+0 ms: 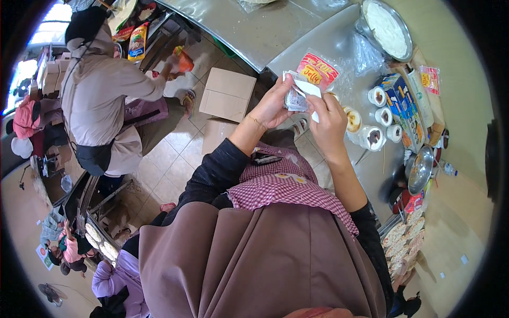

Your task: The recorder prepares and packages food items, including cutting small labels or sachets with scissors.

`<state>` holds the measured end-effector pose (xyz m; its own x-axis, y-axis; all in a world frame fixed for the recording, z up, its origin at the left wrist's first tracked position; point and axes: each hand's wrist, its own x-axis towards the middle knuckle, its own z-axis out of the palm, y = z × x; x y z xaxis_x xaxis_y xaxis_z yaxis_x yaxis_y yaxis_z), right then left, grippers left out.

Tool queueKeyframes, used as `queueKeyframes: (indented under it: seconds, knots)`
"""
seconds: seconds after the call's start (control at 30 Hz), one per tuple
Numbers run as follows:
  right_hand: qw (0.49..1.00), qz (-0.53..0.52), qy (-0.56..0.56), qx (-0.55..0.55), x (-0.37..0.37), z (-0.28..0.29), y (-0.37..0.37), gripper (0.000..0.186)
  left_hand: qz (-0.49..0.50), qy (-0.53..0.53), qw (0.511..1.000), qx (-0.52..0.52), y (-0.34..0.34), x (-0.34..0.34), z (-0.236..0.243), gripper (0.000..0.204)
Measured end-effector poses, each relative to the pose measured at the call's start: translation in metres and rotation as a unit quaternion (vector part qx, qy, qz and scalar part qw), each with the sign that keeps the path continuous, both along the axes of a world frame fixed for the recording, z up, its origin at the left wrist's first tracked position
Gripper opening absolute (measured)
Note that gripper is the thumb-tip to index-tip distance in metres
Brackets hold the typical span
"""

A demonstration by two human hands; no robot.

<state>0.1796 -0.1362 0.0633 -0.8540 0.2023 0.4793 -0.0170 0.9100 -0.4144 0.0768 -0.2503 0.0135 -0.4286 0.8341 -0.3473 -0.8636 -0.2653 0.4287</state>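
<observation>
Tiled floor (175, 159) in a busy food-prep room, with steel counters (318, 47) running along the top and right of the view. Landmark is the red-and-yellow jelly packet (317, 70) lying on the counter. Just below it, both of the person's hands meet over the counter edge. Left hand (273, 103) is closed around a small silvery sachet (295, 98), fingers curled on its left side. Right hand (327, 119) pinches a white paper or wrapper piece (307, 87) at the sachet's right side, thumb and fingers shut on it. Whether that white piece is part of the sachet, cannot tell.

Right of the jelly packet: small white cups (377, 96) in a cluster and a blue box (400, 103) beside them. Above and right of the packet, a round metal bowl (405, 50) with white contents. Far below-right of the packet, a shiny metal lid or bowl (420, 169) and a tray of round flat pieces (404, 238). Left of the packet, two cardboard boxes (227, 94) on the floor. Farther left, another person in a beige top (98, 100) bends over, holding an orange packet (184, 61).
</observation>
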Motion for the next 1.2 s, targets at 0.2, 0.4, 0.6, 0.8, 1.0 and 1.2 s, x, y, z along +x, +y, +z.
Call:
queueKeyframes:
  seconds: [0.2, 0.4, 0.6, 0.8, 1.0, 1.2]
  knots:
    - [1.0, 0.006, 0.0, 0.029, 0.011, 0.005, 0.002, 0.033, 0.019, -0.01, 0.999, -0.034, 0.008, 0.001, -0.001, 0.037]
    - [0.996, -0.061, 0.048, -0.04, 0.016, 0.02, 0.01, 0.034, 0.106, -0.033, 0.981, -0.16, -0.016, -0.025, -0.034, 0.033]
    - [0.995, -0.036, 0.041, 0.088, 0.007, 0.023, 0.03, 0.03, -0.015, -0.038, 0.997, 0.065, -0.019, -0.012, 0.021, 0.033]
    - [0.982, 0.051, -0.001, 0.182, 0.005, 0.023, 0.044, 0.022, -0.022, -0.006, 0.986, 0.163, -0.023, -0.014, 0.052, 0.052]
    - [0.972, 0.085, -0.009, 0.218, 0.009, 0.026, 0.046, 0.019, -0.112, 0.011, 0.984, 0.139, -0.032, -0.014, 0.045, 0.051]
    - [0.974, 0.116, -0.017, 0.194, 0.02, 0.024, 0.048, 0.021, -0.084, 0.047, 0.994, 0.053, -0.036, -0.019, 0.048, 0.047]
